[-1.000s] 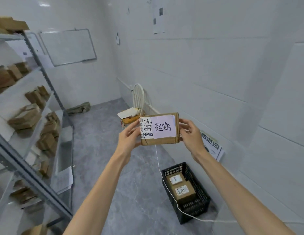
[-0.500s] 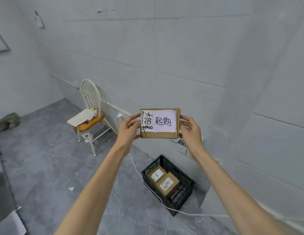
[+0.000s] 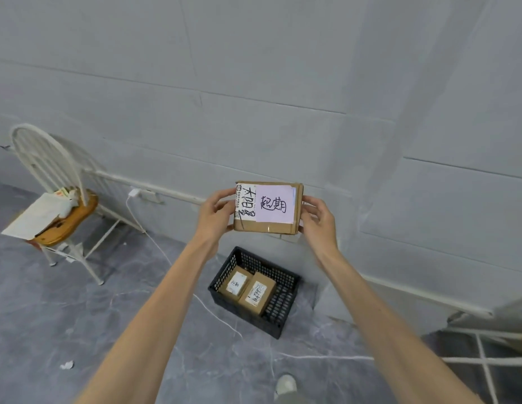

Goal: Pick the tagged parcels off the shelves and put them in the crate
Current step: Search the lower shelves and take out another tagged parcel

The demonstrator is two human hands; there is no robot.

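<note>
Grey tiled wall behind; our left hand (image 3: 214, 217) and right hand (image 3: 318, 221) pinch the brown tagged cardboard parcel (image 3: 268, 207) well above the black mesh plastic crate (image 3: 255, 290); dropped from here, it may bounce out.

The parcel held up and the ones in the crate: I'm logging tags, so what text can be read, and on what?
"超期": handwritten on the pale purple tag on the held parcel.
"太阳": roughly, handwritten on that parcel's white label; its small print is too small to read.
Labels on the two parcels in the crate: blurred, unreadable.
</note>
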